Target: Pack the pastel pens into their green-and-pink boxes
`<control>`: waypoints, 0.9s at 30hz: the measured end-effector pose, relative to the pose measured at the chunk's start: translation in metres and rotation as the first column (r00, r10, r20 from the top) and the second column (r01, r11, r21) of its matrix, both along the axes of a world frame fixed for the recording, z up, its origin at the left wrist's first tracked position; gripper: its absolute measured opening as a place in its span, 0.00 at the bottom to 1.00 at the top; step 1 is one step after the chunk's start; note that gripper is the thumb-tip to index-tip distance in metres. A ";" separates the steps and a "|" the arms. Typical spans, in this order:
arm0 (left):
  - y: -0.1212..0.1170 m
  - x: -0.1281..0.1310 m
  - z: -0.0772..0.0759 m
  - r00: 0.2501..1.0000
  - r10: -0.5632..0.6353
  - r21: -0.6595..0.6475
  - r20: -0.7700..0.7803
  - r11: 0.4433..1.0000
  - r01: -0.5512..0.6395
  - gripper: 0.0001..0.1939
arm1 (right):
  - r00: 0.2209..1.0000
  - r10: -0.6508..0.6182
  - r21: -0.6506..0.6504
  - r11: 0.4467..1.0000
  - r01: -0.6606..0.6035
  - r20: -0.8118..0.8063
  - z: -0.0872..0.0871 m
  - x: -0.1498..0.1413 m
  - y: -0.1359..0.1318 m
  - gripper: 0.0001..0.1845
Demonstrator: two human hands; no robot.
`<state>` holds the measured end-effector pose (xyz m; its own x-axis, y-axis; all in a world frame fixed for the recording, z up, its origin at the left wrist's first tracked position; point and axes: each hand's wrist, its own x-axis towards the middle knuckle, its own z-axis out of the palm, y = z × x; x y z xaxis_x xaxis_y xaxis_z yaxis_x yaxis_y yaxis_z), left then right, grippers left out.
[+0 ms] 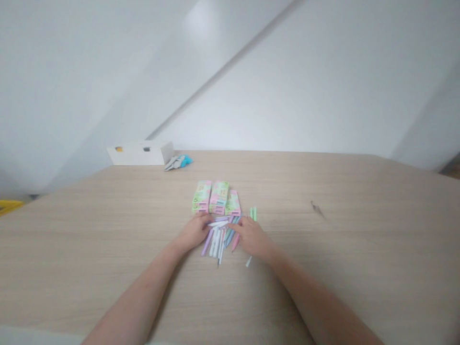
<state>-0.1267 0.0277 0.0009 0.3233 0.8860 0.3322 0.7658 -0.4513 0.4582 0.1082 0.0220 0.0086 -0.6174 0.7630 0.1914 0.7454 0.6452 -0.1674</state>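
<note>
A loose pile of pens (216, 242) in white, purple, blue and pink lies on the table between my two hands. My left hand (195, 231) is at the pile's left edge, its fingers curled in around the end of a white pen (218, 224) that lies crosswise on top. My right hand (254, 236) rests over the right side of the pile, thumb and finger stretched out and touching pens. A pink pen (235, 242) sticks out below it. Green pens (253, 213) show just beyond that hand, and a white pen tip (248, 261) shows under its wrist.
Behind the pile stand several pink-and-green printed boxes (220, 194), side by side. Farther back are a white box (138, 155) and a grey-and-blue glove-like item (178, 162). A small dark object or mark (316, 208) is on the table's right. Something yellow (10, 206) appears at far left.
</note>
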 end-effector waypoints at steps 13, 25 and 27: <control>0.001 -0.002 -0.003 1.000 -0.006 0.004 0.011 1.000 0.006 0.10 | 0.999 0.031 -0.035 0.999 -0.030 0.020 -0.003 0.003 0.006 0.22; 0.002 -0.002 -0.002 1.000 -0.010 0.001 0.013 1.000 0.010 0.10 | 0.992 0.047 -0.014 0.999 -0.046 0.121 0.009 -0.001 -0.005 0.18; 0.001 -0.001 -0.002 1.000 -0.009 0.004 0.015 1.000 0.009 0.10 | 0.990 0.047 0.000 0.999 -0.047 0.135 0.012 -0.001 -0.008 0.18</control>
